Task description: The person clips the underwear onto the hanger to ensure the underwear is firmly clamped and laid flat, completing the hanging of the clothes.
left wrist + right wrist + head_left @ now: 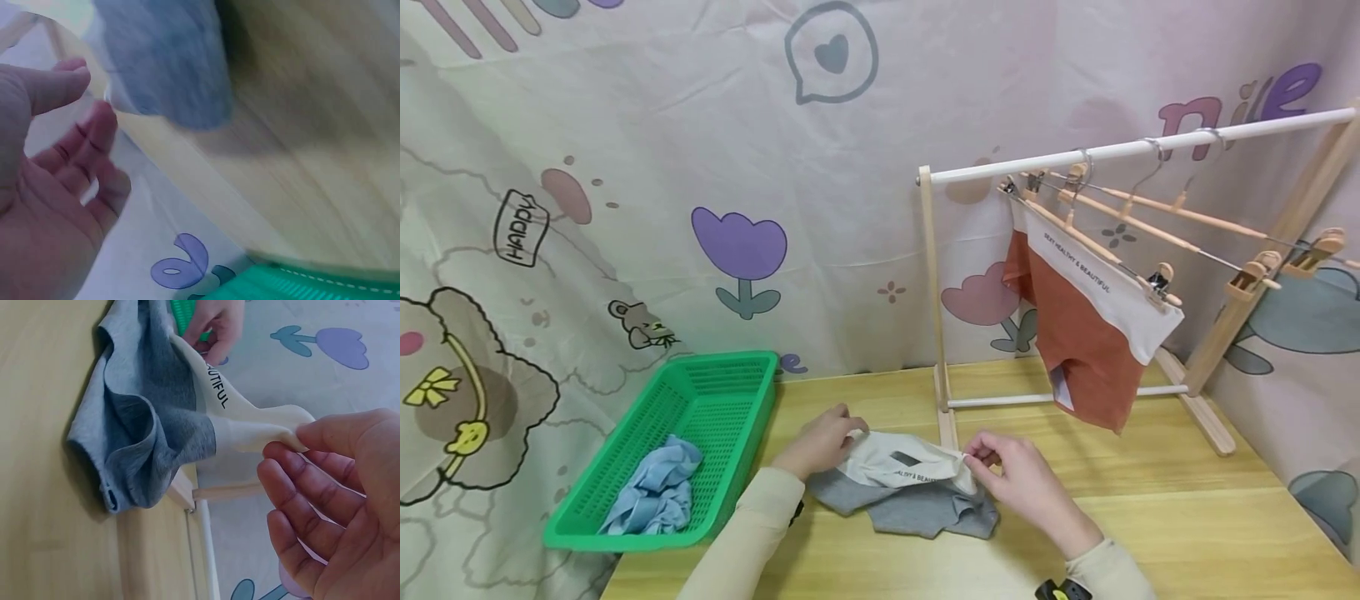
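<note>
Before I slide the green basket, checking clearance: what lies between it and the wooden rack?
The head view shows the left hand and part of the grey garment there; behind them, bare tabletop.

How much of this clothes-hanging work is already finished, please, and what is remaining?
Apparently done: the orange-and-white garment hangs clipped on the rack. In hand: the grey garment, its white band pinched by the right hand, the left hand at the other end. Probably left: clipping it up, then the blue cloth in the green basket.
</note>
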### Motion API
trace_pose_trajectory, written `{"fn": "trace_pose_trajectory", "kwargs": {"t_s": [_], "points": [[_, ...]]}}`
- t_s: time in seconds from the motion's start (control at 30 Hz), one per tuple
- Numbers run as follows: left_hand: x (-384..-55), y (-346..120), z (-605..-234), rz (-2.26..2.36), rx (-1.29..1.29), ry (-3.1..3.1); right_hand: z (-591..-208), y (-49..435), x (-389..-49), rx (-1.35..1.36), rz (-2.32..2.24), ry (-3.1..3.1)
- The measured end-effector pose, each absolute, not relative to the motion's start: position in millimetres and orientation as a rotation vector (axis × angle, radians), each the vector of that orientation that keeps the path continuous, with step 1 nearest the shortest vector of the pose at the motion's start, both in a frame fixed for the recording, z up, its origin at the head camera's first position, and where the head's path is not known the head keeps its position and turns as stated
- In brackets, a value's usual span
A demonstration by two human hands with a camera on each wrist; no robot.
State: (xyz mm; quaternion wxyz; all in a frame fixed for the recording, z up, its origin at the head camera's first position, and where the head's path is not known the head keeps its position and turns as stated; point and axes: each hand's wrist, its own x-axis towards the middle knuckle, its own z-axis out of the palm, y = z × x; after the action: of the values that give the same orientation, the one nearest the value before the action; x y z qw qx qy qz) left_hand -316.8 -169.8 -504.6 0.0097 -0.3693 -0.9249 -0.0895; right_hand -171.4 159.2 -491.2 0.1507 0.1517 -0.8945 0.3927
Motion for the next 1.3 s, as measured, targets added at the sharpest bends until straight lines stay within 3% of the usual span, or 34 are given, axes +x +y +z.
{"fn": "trace_pose_trajectory", "kwargs": {"t_s": [0.13,0.53,0.77,1.1,1.3], "points": [[-325.7,-170.9,-509.5,-0.202,-1.088,-2.92,-494.7,159.3,-170.9,0.43,1.099,-2.592],[-336.7,-180.2,-513.5,-0.296,-1.221,-2.856,-498.5,161.3,-172.5,0.42,1.079,-2.64],[-337.0,-178.8,-511.5,-0.438,-1.213,-2.944,-499.0,163.3,-172.2,0.408,1.079,-2.644],[-333.2,-167.7,-517.8,-0.175,-1.249,-2.897,-502.6,163.6,-172.4,0.419,1.081,-2.644],[-331.9,-168.1,-518.4,-0.295,-1.18,-2.889,-503.6,165.6,-173.1,0.429,1.078,-2.634]]}}
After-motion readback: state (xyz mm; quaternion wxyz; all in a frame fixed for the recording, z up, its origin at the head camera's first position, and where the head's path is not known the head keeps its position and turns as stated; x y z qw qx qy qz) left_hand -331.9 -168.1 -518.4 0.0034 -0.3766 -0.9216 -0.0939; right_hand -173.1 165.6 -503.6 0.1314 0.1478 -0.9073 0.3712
